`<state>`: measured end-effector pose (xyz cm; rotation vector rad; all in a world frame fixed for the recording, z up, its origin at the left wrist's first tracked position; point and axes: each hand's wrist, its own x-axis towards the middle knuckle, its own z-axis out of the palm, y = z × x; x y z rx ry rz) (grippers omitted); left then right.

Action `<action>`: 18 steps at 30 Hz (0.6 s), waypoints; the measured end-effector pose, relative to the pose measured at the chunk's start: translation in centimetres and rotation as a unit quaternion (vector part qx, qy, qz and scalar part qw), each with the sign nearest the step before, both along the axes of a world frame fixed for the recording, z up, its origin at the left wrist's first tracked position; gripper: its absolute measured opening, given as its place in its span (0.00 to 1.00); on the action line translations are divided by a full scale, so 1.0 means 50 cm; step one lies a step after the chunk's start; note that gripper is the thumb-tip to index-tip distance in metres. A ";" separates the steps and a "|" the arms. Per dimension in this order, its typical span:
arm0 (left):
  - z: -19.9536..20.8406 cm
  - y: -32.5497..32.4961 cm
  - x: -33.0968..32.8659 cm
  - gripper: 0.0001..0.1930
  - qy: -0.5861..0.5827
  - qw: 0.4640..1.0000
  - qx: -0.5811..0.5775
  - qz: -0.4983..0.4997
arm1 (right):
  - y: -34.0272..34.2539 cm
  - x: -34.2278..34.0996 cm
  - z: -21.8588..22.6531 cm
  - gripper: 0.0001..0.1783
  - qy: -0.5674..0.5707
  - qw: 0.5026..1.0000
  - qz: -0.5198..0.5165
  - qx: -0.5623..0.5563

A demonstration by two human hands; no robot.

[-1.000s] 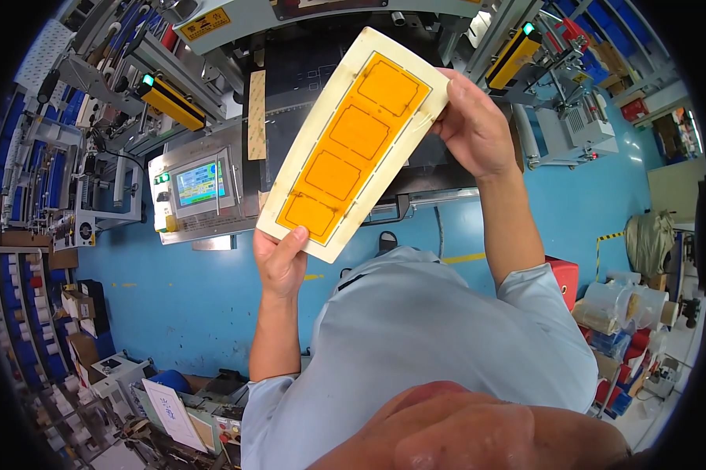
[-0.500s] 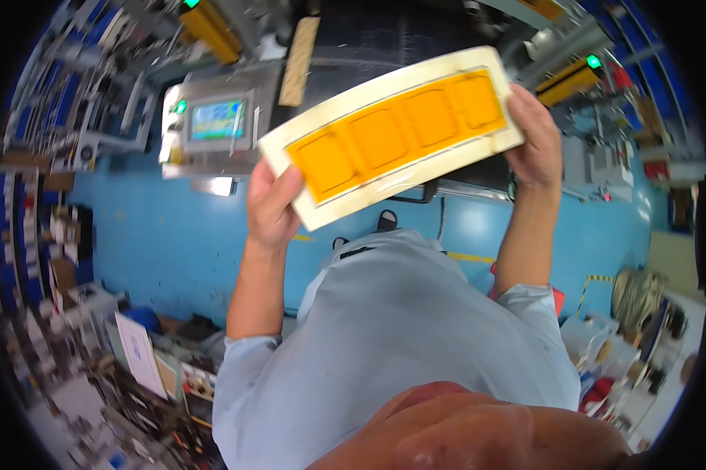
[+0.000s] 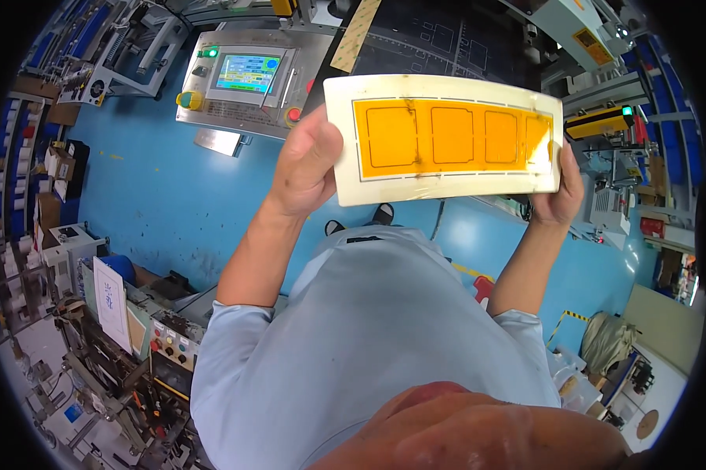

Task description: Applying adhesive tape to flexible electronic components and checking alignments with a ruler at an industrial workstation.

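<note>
I hold a cream-coloured rectangular panel (image 3: pixel 443 137) with a wide orange strip marked into several outlined rectangles. It lies level across the upper middle of the head view, raised in front of me. My left hand (image 3: pixel 306 168) grips its left end, thumb on the front face. My right hand (image 3: pixel 561 192) grips its right end from below and behind. My light blue shirt (image 3: pixel 376 337) fills the lower middle.
A metal control box with a lit touch screen (image 3: pixel 247 74), a green lamp and round buttons stands behind the panel on the left. A blue floor (image 3: pixel 165 196) spreads below. A button console (image 3: pixel 169 345) and shelves crowd the lower left; machinery stands at right.
The panel has turned from steeply tilted to level and now looks larger in view. Both hands stayed on its ends, and the view shifted toward the control box.
</note>
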<state>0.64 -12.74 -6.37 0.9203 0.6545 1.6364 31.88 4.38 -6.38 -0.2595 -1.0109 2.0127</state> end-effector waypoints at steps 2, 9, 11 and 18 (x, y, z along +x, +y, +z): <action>0.010 0.007 -0.003 0.33 -0.013 0.998 -0.055 0.019 | -0.015 0.021 -0.032 0.27 0.035 0.998 0.055 -0.024; 0.005 0.048 -0.002 0.43 -0.354 0.931 0.031 -0.084 | -0.117 -0.037 -0.063 0.33 0.010 0.997 0.021 -0.068; 0.008 0.054 0.027 0.42 -0.305 0.948 0.063 -0.062 | -0.157 -0.072 -0.057 0.38 -0.012 0.998 -0.025 -0.063; 0.015 0.098 0.074 0.26 -0.151 0.988 -0.027 -0.015 | -0.226 -0.089 -0.061 0.40 -0.073 0.995 -0.015 -0.066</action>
